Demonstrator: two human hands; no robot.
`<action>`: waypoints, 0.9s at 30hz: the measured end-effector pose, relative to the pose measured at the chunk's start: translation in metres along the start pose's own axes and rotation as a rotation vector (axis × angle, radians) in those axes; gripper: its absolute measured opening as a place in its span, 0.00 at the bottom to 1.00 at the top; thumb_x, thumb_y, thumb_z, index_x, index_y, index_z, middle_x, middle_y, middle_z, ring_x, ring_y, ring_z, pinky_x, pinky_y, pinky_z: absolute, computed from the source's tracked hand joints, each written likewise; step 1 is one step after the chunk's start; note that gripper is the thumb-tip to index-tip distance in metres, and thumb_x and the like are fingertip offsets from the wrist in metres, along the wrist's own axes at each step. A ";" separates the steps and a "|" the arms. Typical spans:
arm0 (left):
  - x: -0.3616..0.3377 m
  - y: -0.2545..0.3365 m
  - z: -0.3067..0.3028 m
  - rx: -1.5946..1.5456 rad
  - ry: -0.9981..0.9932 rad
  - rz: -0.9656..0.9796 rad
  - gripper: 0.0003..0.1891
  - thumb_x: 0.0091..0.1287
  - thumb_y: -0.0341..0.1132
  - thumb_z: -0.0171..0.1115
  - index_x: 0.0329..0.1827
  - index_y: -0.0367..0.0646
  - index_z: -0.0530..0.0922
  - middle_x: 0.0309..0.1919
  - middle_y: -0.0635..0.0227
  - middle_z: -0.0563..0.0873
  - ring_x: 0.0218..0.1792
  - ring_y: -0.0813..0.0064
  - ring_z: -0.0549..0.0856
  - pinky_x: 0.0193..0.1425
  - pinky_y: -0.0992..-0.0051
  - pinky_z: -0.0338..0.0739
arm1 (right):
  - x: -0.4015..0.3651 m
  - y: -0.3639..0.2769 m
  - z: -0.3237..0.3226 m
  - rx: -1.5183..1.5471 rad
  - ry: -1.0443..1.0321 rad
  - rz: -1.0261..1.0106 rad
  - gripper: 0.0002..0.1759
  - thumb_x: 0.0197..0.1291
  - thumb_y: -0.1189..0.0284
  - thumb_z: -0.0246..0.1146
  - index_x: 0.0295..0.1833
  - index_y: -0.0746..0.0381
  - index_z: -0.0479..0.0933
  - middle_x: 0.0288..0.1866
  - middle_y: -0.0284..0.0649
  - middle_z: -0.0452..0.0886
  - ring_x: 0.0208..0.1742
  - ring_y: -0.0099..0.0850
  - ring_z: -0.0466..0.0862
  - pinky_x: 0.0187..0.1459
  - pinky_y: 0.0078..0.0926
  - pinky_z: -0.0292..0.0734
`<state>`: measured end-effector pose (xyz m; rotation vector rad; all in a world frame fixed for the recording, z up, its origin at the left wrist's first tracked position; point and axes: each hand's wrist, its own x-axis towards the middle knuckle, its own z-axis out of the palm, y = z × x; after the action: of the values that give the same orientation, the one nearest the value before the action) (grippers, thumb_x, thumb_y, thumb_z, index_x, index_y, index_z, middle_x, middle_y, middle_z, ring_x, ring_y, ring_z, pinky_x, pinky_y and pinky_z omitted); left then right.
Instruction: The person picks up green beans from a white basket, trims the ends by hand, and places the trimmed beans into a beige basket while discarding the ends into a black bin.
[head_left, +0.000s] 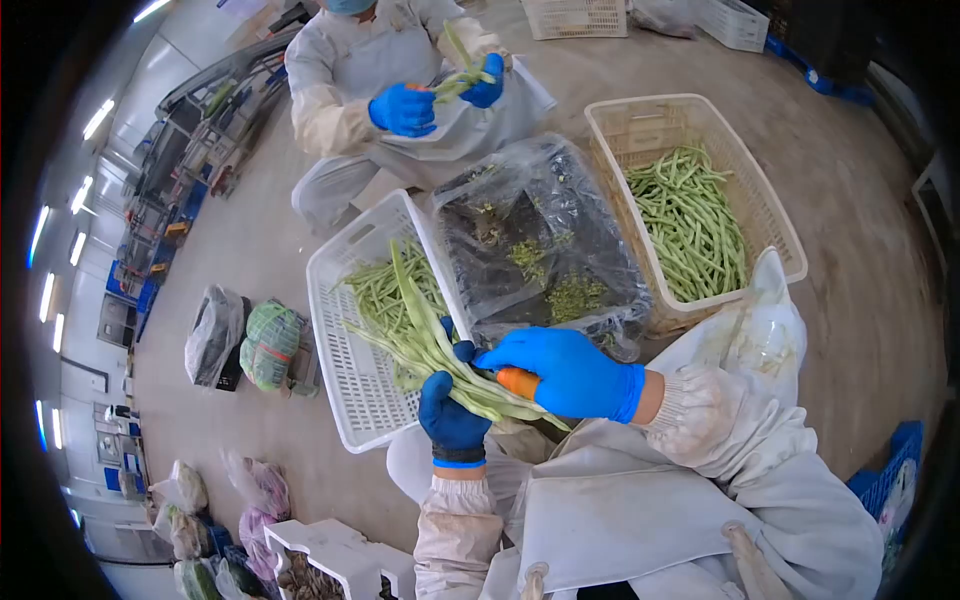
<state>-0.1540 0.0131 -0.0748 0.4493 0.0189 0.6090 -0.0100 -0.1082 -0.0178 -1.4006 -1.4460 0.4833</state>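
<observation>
In my left hand (452, 415), gloved in dark blue, is a bunch of long green beans (425, 335), its fingers wrapped round the lower part. My right hand (565, 370), in a bright blue glove, closes on an orange-handled tool (518, 382) at the beans; the tool's working end is hidden. Beyond the bunch, a white crate (350, 385) holds more green beans. A tray lined with clear plastic (490, 300) carries small green scraps, just past my right hand. Right of it, a beige crate (740, 150) contains many green beans.
Opposite me sits a co-worker (370, 80) in blue gloves, holding beans and an orange-handled tool. Bagged goods (270, 345) lie on the floor at left. A white container (335, 555) stands at lower left, a blue crate (888, 480) at lower right.
</observation>
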 end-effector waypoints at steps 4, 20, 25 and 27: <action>-0.003 -0.005 0.004 -0.042 0.051 -0.133 0.37 0.60 0.33 0.56 0.73 0.42 0.52 0.50 0.61 0.79 0.48 0.66 0.77 0.60 0.60 0.70 | 0.024 0.012 0.007 -0.255 0.348 -0.103 0.15 0.59 0.70 0.63 0.51 0.63 0.77 0.40 0.43 0.80 0.40 0.39 0.80 0.44 0.33 0.75; -0.011 -0.055 0.015 -0.113 -0.002 -0.403 0.36 0.56 0.30 0.57 0.70 0.40 0.57 0.51 0.60 0.76 0.55 0.60 0.76 0.67 0.56 0.65 | 0.111 0.062 -0.010 0.038 -0.522 0.356 0.15 0.55 0.70 0.61 0.42 0.70 0.78 0.31 0.45 0.82 0.31 0.27 0.80 0.36 0.29 0.76; -0.008 -0.056 0.021 -0.115 0.164 -0.279 0.30 0.57 0.29 0.55 0.66 0.41 0.62 0.50 0.62 0.76 0.51 0.61 0.77 0.65 0.58 0.66 | 0.086 0.077 0.004 0.411 -0.310 0.327 0.17 0.58 0.64 0.63 0.45 0.68 0.78 0.35 0.42 0.82 0.35 0.26 0.81 0.36 0.28 0.76; -0.008 -0.056 0.017 0.054 0.208 -0.241 0.26 0.58 0.31 0.53 0.62 0.43 0.64 0.43 0.68 0.73 0.46 0.68 0.75 0.61 0.61 0.69 | 0.078 0.081 0.008 0.472 -0.290 0.311 0.18 0.57 0.61 0.65 0.40 0.68 0.78 0.31 0.43 0.81 0.33 0.27 0.82 0.33 0.29 0.75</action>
<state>-0.1272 -0.0393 -0.0836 0.4265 0.2842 0.4162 0.0389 -0.0155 -0.0593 -1.2008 -1.2263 1.1856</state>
